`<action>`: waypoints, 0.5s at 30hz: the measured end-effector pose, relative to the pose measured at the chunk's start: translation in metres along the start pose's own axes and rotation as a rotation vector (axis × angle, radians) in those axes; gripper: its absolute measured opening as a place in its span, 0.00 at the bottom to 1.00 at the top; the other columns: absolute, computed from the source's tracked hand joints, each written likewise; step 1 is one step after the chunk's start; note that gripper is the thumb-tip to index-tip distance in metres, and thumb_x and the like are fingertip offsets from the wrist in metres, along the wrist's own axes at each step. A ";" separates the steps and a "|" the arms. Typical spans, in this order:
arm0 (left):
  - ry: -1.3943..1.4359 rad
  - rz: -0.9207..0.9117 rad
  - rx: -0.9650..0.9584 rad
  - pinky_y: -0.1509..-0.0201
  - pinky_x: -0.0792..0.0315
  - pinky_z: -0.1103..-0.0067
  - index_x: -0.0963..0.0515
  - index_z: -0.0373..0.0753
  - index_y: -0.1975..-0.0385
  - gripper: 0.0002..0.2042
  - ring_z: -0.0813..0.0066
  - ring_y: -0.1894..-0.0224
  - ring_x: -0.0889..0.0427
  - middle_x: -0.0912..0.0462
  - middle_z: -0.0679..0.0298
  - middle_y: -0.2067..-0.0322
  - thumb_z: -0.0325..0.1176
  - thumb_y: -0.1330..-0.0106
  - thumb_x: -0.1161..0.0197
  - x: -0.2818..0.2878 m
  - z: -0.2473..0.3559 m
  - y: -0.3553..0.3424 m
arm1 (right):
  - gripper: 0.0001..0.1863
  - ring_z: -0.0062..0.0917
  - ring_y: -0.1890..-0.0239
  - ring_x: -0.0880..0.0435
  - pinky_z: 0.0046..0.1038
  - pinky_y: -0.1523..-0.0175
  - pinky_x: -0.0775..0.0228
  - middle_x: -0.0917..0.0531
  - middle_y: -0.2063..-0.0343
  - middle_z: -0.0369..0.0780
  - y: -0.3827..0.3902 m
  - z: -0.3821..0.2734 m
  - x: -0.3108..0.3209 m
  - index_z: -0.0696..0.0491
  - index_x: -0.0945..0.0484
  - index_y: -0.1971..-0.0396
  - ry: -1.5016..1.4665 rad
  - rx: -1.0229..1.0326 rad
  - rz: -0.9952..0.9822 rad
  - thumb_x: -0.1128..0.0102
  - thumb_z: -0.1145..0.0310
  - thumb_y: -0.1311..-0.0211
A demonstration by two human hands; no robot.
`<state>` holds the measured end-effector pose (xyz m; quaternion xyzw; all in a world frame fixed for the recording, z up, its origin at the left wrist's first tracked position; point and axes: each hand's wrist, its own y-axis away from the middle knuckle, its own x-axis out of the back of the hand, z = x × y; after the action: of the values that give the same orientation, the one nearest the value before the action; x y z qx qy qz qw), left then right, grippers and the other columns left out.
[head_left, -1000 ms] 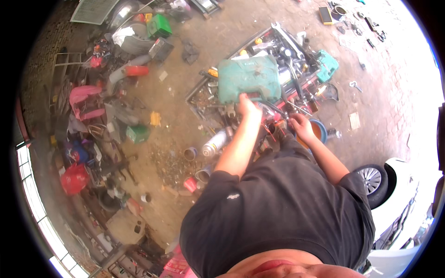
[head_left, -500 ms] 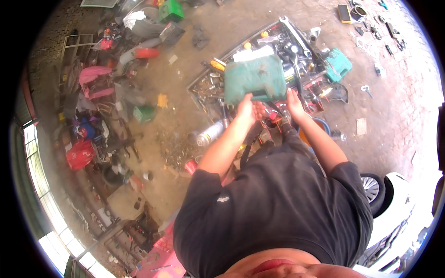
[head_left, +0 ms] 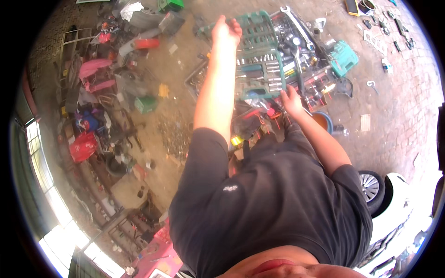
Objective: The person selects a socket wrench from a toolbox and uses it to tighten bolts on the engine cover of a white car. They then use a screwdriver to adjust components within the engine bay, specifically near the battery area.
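A green socket set case [head_left: 259, 94] lies unfolded over a tray of tools, its lid [head_left: 255, 28] swung back on the far side. Rows of silver sockets [head_left: 274, 78] sit in the near half. My left hand [head_left: 226, 32] is stretched far forward over the lid's left part, open, fingers loosely bent and apart; whether it touches the lid is unclear. At the case's near right corner, my right hand [head_left: 291, 100] grips the edge between thumb and fingers. My left forearm hides part of the case's left side.
A large wrench [head_left: 296, 28] and other tools fill the tray right of the case. Beside it stands a smaller teal case [head_left: 344, 58]. A bowl with an orange inside [head_left: 321, 121] is near my right forearm. Clutter, including a red bag [head_left: 83, 147], lies left; a car wheel [head_left: 371, 186] is right.
The closed green case has been opened, showing sockets inside. My left hand has moved from its near edge far forward and left. My right hand stays near the right corner, slightly lower.
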<state>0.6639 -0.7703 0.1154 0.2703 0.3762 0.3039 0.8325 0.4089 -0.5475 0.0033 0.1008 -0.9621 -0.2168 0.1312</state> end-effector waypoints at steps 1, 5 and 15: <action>0.027 -0.013 0.012 0.76 0.32 0.77 0.32 0.35 0.65 0.15 0.73 0.75 0.26 0.24 0.62 0.74 0.43 0.24 0.51 -0.002 0.001 -0.025 | 0.21 0.28 0.72 0.15 0.31 0.66 0.25 0.16 0.74 0.45 0.001 -0.003 0.001 0.64 0.29 0.46 0.001 -0.003 -0.004 0.44 0.65 0.31; -0.019 -0.126 0.058 0.70 0.27 0.72 0.35 0.35 0.55 0.12 0.65 0.70 0.22 0.22 0.55 0.66 0.38 0.23 0.56 0.002 -0.006 -0.098 | 0.20 0.25 0.76 0.20 0.30 0.70 0.29 0.20 0.79 0.42 -0.001 0.007 0.001 0.63 0.29 0.47 -0.029 0.072 0.011 0.43 0.66 0.32; -0.498 -0.239 -0.242 0.63 0.22 0.70 0.31 0.31 0.52 0.10 0.62 0.65 0.17 0.18 0.52 0.62 0.30 0.27 0.48 0.031 -0.026 -0.062 | 0.18 0.23 0.80 0.25 0.30 0.73 0.34 0.23 0.82 0.39 -0.006 0.019 -0.001 0.64 0.28 0.50 -0.066 0.010 0.011 0.43 0.67 0.34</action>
<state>0.6782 -0.7839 0.0445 0.1894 0.1506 0.1708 0.9551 0.4048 -0.5457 -0.0161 0.0891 -0.9675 -0.2144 0.0998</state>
